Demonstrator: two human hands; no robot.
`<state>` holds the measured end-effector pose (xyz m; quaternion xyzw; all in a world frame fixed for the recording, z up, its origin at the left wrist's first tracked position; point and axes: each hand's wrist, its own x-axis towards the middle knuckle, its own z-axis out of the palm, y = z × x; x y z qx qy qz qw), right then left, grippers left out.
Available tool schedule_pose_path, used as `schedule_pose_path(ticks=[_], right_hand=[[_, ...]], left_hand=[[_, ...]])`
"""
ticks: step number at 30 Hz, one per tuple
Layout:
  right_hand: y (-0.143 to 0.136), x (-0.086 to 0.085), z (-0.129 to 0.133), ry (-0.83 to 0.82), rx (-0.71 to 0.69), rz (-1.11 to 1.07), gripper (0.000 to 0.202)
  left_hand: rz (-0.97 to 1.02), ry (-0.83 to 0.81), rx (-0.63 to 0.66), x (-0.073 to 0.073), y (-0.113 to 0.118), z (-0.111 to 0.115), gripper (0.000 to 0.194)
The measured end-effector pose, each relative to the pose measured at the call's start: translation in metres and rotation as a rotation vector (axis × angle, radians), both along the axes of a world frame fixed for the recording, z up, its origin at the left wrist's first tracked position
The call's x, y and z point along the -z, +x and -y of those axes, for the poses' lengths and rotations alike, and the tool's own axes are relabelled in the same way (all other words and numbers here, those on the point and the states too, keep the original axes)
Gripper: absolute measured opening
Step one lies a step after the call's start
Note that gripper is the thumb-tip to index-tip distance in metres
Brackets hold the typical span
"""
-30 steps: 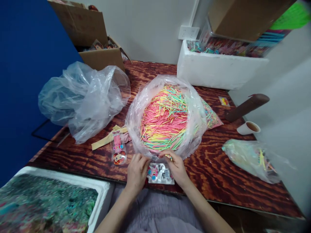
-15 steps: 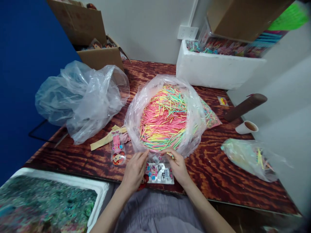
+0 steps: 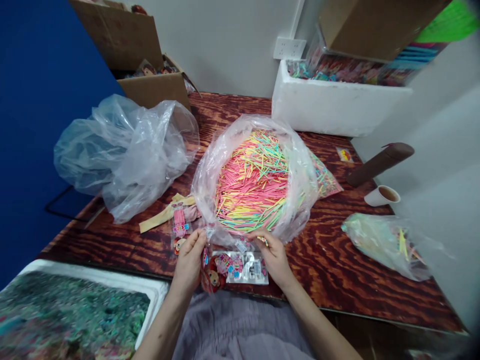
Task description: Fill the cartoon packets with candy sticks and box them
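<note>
A big clear plastic bag, its mouth spread wide, is heaped with thin pastel sticks in pink, yellow and green. At its near left edge my left hand is closed, pinching the top of a small clear printed packet. My right hand is closed around a small bundle of sticks, whose ends show between the fingers. Between the hands lie flat printed packets with cartoon figures and a barcode. Left of my left hand is another packet with pink sticks.
A crumpled clear bag lies left, before a cardboard box. At right are a cup of brown liquid, a dark brown cylinder and a bag with sticks. White foam boxes stand back right and front left.
My left hand has moved left from the bag's near rim, and a printed packet now shows at its fingers. My right hand stays in place with the sticks.
</note>
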<state>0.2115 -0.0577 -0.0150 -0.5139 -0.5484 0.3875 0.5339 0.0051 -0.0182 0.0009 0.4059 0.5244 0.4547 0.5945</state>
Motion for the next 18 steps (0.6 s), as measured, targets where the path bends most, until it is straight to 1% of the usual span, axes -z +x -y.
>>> schedule_pose_path(ticks=[2, 4, 7, 12, 14, 18], right_hand=[[0.001, 0.000, 0.001, -0.003, 0.007, 0.002, 0.018], [0.002, 0.000, 0.002, -0.003, 0.014, 0.006, 0.018], [0.002, -0.001, 0.002, -0.005, 0.018, 0.007, 0.018], [0.002, 0.001, 0.000, -0.006, 0.018, 0.008, 0.018], [0.001, 0.002, 0.000, -0.012, 0.016, 0.006, 0.017], [0.001, 0.004, 0.000, -0.022, 0.008, 0.002, 0.017]], left_hand=[[-0.126, 0.058, 0.085, 0.003, 0.001, 0.001, 0.031], [-0.255, 0.129, 0.137, 0.006, 0.002, 0.002, 0.026], [-0.364, 0.174, 0.102, 0.009, -0.001, 0.002, 0.021], [-0.490, 0.237, 0.017, 0.008, -0.008, -0.001, 0.025], [-0.500, 0.281, 0.016, 0.006, -0.009, -0.001, 0.026], [-0.485, 0.337, 0.058, 0.002, -0.003, -0.002, 0.026]])
